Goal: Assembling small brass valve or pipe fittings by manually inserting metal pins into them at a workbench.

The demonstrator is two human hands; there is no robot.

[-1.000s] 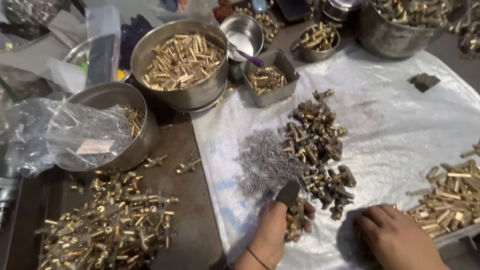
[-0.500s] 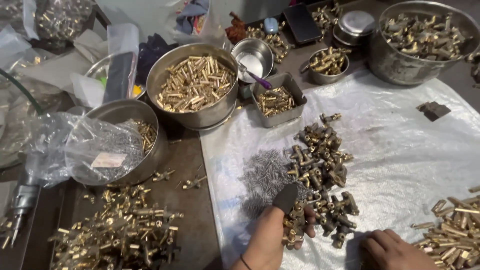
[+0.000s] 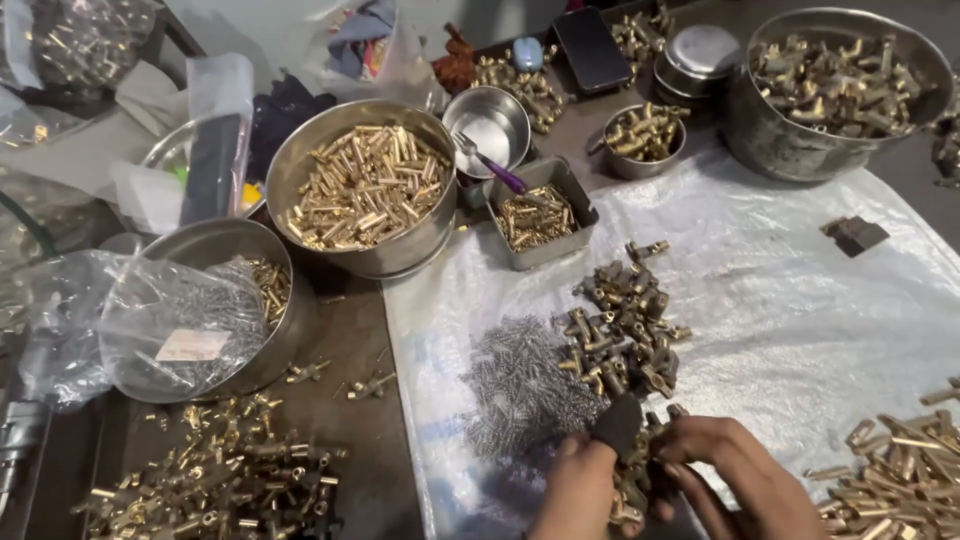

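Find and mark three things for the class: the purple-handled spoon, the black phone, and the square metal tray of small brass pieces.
purple-handled spoon [image 3: 497, 170], head view, on the purple handle.
black phone [image 3: 591, 48], head view, middle of its dark screen.
square metal tray [image 3: 572, 182], head view, on its right rim.

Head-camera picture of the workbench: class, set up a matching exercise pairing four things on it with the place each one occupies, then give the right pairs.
Things:
1. large round bowl of brass tubes
2. square tin of small brass parts
3. dark phone
4. heap of small grey springs

Places:
A. on the white sheet, just above the left hand
B. lying flat at the far edge, top centre
C. right of the large round bowl, on the sheet's corner
D. left of the small empty steel bowl

Pairs: 1-D, 2-C, 3-B, 4-A
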